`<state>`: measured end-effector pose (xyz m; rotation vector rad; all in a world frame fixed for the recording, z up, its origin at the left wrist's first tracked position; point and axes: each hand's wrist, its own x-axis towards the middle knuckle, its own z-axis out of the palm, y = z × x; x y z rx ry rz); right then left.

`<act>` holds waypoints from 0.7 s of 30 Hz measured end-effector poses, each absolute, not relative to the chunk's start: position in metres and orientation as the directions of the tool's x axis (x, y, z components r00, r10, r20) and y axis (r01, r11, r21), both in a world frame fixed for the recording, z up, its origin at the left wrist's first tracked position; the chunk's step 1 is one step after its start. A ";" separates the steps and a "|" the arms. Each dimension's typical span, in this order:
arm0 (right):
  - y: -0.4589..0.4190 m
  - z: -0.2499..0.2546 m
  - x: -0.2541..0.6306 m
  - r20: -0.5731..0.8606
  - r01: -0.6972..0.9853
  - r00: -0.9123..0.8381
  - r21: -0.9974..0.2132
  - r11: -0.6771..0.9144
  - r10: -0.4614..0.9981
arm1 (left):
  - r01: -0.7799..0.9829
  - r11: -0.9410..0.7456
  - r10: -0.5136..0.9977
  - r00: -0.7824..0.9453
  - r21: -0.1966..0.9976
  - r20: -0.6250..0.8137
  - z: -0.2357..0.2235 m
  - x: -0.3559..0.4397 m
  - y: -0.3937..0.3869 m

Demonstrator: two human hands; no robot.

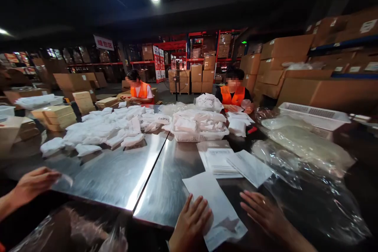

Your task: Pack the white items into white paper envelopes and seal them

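Head view, clock face centred on the white bag (217, 201), which lies flat at the near edge of the metal table (159, 181). Left hand (191, 220) at 8 o'clock: fingers extended, slightly parted, laid on the bag's edge. Right hand (264, 210) at 3 o'clock: fingers extended, just beside the bag; contact with the tabletop cannot be told. Stack of white bags (220, 162) at 12, a loose bag (251, 168) overlapping its right side. White basket (201, 137), heaped with packets, beyond at 12. Clear plastic (313, 151) at 2; packet pile (100, 128) at 10. Co-worker's hand (34, 183) at 9 pinches a small pale piece (67, 179). Two people in orange vests sit at 11 (141, 91) and 12 (232, 96).
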<state>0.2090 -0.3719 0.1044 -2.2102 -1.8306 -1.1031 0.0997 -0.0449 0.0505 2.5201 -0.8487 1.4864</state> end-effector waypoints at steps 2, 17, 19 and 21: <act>-0.337 0.115 0.231 0.444 0.854 -0.179 0.512 -0.085 0.878 | -0.557 -0.805 -0.423 0.293 -0.207 0.857 0.042 0.100 -0.047; -0.303 0.123 0.204 0.354 0.811 0.329 -0.580 -0.070 0.875 | -0.652 -0.649 -0.156 0.618 0.392 0.770 0.077 0.087 -0.041; -0.297 0.137 0.191 0.194 0.521 0.637 -0.822 -0.231 0.746 | -0.414 -0.605 -0.048 0.872 0.680 0.488 0.107 0.084 -0.034; -0.289 0.155 0.187 0.099 0.332 0.772 -0.905 -0.265 0.628 | -0.291 -0.514 0.028 0.935 0.807 0.355 0.138 0.091 -0.029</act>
